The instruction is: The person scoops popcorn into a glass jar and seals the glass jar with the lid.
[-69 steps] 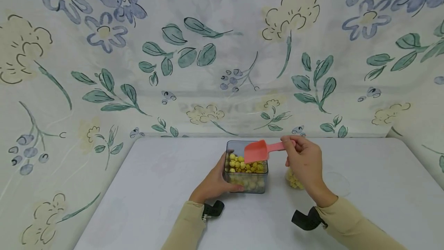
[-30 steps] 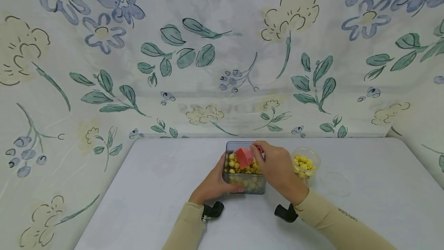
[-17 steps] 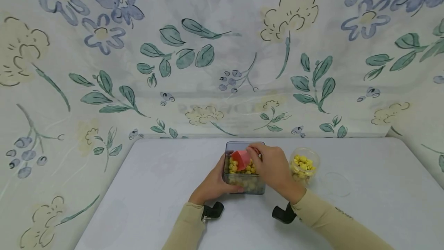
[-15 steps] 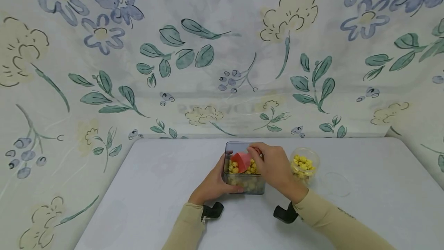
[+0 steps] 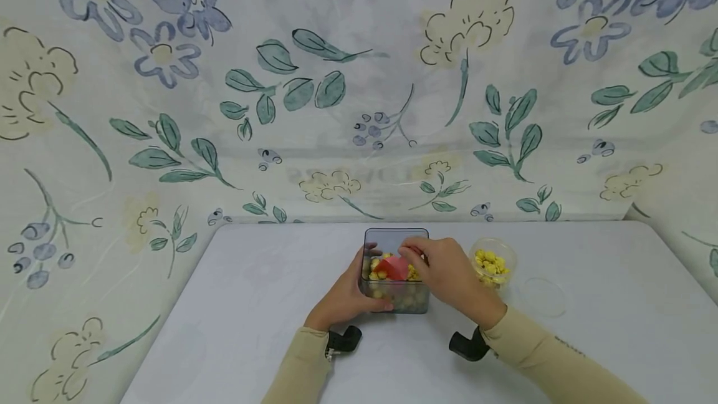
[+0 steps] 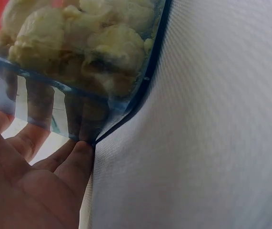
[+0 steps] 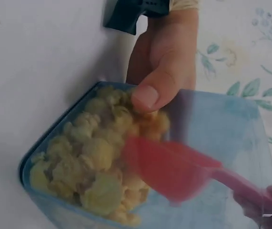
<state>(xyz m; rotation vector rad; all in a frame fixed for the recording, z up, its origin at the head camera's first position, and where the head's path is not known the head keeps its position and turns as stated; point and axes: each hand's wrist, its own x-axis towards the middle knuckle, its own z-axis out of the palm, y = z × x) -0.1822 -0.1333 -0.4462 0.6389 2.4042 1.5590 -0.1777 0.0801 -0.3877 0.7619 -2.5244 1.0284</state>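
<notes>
Gripping box [image 5: 405,298] with left hand [image 5: 346,295], pinching scoop [image 5: 396,268] with right hand [image 5: 450,274].
Could spill popcorn [image 7: 90,152] onto counter [image 5: 252,310] from tilting or overfilling the scoop.

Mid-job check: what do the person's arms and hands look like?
The left hand and right hand are gloveless. A beige fabric left sleeve and matching beige right sleeve reach the wrists; the right one carries small dark lettering, unreadable. A bent black left wrist device and similar black right wrist device sit at the cuffs.
</notes>
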